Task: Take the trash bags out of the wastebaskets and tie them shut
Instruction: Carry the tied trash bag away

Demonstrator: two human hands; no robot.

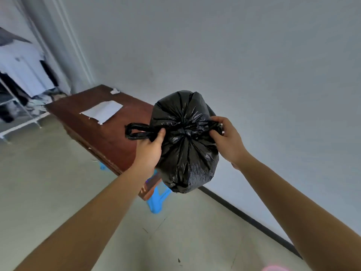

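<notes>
A sheet (103,112) lies on the table (109,137), a stool (156,200) under its near end, the trash bag (185,153) before it, a rack (23,75) behind.

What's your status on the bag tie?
Left hand grips one handle loop, right hand the other. Black trash bag held up, knot cinched at its neck. Nothing blocking.

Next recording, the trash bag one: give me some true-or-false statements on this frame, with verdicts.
1. The left hand and the right hand both grip the black trash bag. True.
2. The bag sits in a wastebasket. False: the hands hold it up, and no wastebasket shows.
3. A white paper lies on the brown table. True.
4. The bag's mouth gapes open. False: it is gathered into a knot.
5. The stool by the table is red. False: the stool is blue.
</notes>
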